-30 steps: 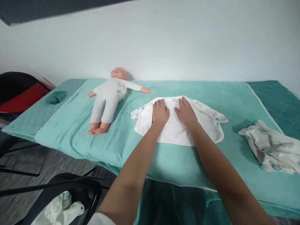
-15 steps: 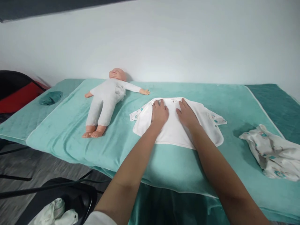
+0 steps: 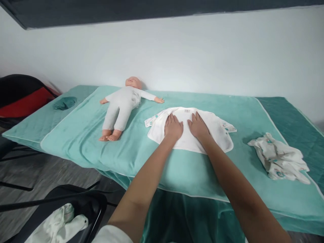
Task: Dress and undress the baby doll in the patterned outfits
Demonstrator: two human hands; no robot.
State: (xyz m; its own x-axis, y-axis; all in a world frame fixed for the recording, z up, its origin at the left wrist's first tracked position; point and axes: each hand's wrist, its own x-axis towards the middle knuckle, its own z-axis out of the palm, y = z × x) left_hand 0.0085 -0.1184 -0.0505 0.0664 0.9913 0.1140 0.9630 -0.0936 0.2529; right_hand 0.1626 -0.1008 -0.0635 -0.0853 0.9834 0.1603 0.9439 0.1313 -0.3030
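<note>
A white baby shirt [image 3: 186,140] lies spread on the green-covered bed, its printed sleeves out to both sides and a small label at the neck. My left hand [image 3: 173,126] rests flat on the left half of the shirt, fingers stretched out. On the right half, my right hand [image 3: 198,125] also lies flat with fingers extended. Neither hand grips the cloth. Left of the shirt, a baby doll [image 3: 120,103] in a white body lies on its back, arms out, one hand near the shirt's left sleeve.
A crumpled printed baby garment [image 3: 280,157] lies on the bed [image 3: 106,155] at the right. A face hole [image 3: 64,103] is at the bed's left end. A black chair [image 3: 93,206] holds white-green cloth [image 3: 60,224]. Another black-and-red chair [image 3: 27,101] stands behind.
My view has tilted up and shows more wall. Both hands have slid slightly down from the neckline over the shirt, and their fingers lie flatter.
</note>
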